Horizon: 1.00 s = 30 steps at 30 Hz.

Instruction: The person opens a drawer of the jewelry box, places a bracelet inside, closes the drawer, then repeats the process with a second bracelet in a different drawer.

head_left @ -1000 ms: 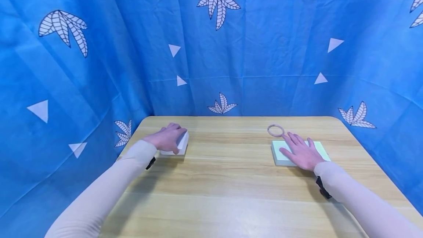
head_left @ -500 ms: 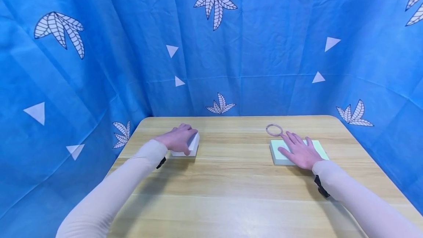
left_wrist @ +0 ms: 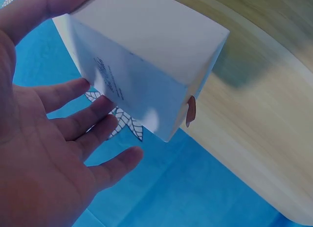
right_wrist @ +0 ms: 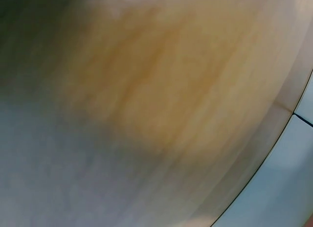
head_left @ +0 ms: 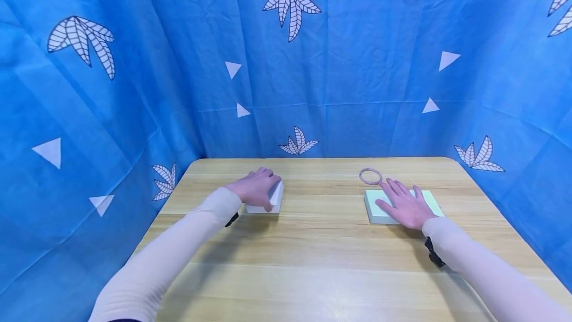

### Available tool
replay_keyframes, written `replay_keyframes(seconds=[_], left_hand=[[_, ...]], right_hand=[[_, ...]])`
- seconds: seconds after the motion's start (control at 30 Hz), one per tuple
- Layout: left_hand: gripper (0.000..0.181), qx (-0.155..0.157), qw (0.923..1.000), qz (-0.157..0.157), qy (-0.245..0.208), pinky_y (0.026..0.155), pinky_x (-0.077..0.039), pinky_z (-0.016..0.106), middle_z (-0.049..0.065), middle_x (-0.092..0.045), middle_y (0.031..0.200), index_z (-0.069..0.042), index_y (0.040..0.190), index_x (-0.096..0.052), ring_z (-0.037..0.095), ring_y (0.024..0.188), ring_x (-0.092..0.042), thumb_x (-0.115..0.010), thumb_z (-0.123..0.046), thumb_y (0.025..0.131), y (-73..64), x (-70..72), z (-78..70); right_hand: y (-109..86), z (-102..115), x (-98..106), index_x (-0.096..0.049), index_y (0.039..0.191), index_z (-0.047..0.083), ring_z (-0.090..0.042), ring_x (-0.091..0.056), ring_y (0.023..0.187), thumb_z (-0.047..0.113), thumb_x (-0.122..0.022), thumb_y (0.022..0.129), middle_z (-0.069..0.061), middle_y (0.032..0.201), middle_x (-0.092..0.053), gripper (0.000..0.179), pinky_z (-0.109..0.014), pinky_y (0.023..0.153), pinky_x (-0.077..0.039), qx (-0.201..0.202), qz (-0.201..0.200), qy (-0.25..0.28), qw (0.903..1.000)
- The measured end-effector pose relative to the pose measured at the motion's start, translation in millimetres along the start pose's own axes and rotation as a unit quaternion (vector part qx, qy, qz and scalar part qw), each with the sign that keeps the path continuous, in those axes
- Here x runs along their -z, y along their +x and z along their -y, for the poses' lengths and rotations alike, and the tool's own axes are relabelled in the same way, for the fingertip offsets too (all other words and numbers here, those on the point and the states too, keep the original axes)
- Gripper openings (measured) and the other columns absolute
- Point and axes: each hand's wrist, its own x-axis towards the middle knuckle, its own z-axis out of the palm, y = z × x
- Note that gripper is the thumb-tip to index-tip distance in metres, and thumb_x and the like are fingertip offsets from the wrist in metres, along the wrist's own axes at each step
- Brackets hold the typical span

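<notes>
My left hand (head_left: 257,189) grips a white box (head_left: 275,197) toward the back left of the table, thumb on one side and fingers on the other. Dark printed lettering shows on the box (left_wrist: 110,80) in the left wrist view, where the left hand (left_wrist: 54,124) spreads its fingers along one face. Over on the right, my right hand (head_left: 405,206) rests flat on a pale green box (head_left: 374,211), fingers spread. Just beyond its fingertips lies a thin pinkish ring (head_left: 371,177). The right wrist view is blurred and shows no clear hand.
Light wood table (head_left: 313,252) with rounded far corners spreads beneath both boxes. A blue patterned curtain (head_left: 304,73) hangs behind it and along both sides. Pale floor tiles (right_wrist: 279,173) appear past the table edge in the right wrist view.
The left hand has moved to the right across the table together with the white box. My right hand, the green box and the ring have stayed put.
</notes>
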Motion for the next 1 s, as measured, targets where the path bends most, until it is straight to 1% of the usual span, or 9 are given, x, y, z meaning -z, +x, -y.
replay_keyframes(seconds=[0.2,0.4,0.53,0.77,1.0], left_hand=[[0.087,-0.006,1.0000,0.001,0.003,0.112,-0.038,0.050,0.004,-0.048,0.142,-0.021,0.149,-0.047,0.022,0.124,-0.042,-0.084,-0.041,0.073,6.6,-1.9,-11.2],[0.087,-0.025,0.9997,0.000,0.008,0.108,-0.042,0.047,0.004,-0.051,0.137,-0.019,0.148,-0.048,0.021,0.120,-0.044,-0.084,-0.040,0.072,11.7,-2.3,-22.2],[0.088,-0.035,0.9993,0.002,0.015,0.107,-0.042,0.046,0.004,-0.051,0.136,-0.018,0.149,-0.047,0.021,0.120,-0.044,-0.085,-0.040,0.072,17.0,-4.4,-29.9],[0.088,-0.039,0.9982,0.005,0.045,0.111,-0.039,0.047,0.005,-0.052,0.138,-0.017,0.147,-0.049,0.021,0.122,-0.045,-0.085,-0.045,0.071,26.8,-12.5,-41.6],[0.083,-0.041,0.9972,0.007,0.061,0.108,-0.042,0.044,0.005,-0.056,0.131,-0.016,0.141,-0.054,0.020,0.117,-0.047,-0.085,-0.046,0.070,32.9,-15.9,-49.7]], right_hand=[[0.3,-3,-2,-0.022,0.161,0.011,-0.047,-0.018,0.151,0.066,-0.028,0.102,-0.023,0.165,-0.020,0.081,-0.076,0.112,-0.002,0.001,-0.004,0.003,1.0000],[-0.6,-1,-1,-0.023,0.161,0.011,-0.047,-0.018,0.151,0.066,-0.029,0.102,-0.023,0.165,-0.020,0.081,-0.076,0.112,-0.003,0.000,-0.004,0.005,1.0000],[-1.5,1,2,-0.023,0.161,0.011,-0.047,-0.018,0.151,0.065,-0.030,0.102,-0.023,0.165,-0.020,0.080,-0.077,0.112,-0.003,0.001,-0.001,0.006,1.0000],[-1.7,1,2,-0.022,0.161,0.011,-0.047,-0.018,0.151,0.065,-0.029,0.102,-0.023,0.165,-0.020,0.080,-0.077,0.112,-0.004,0.001,-0.001,0.001,1.0000],[-1.6,1,2,-0.022,0.161,0.012,-0.047,-0.019,0.150,0.065,-0.030,0.102,-0.023,0.165,-0.020,0.080,-0.077,0.111,-0.004,0.001,-0.002,0.001,1.0000]])
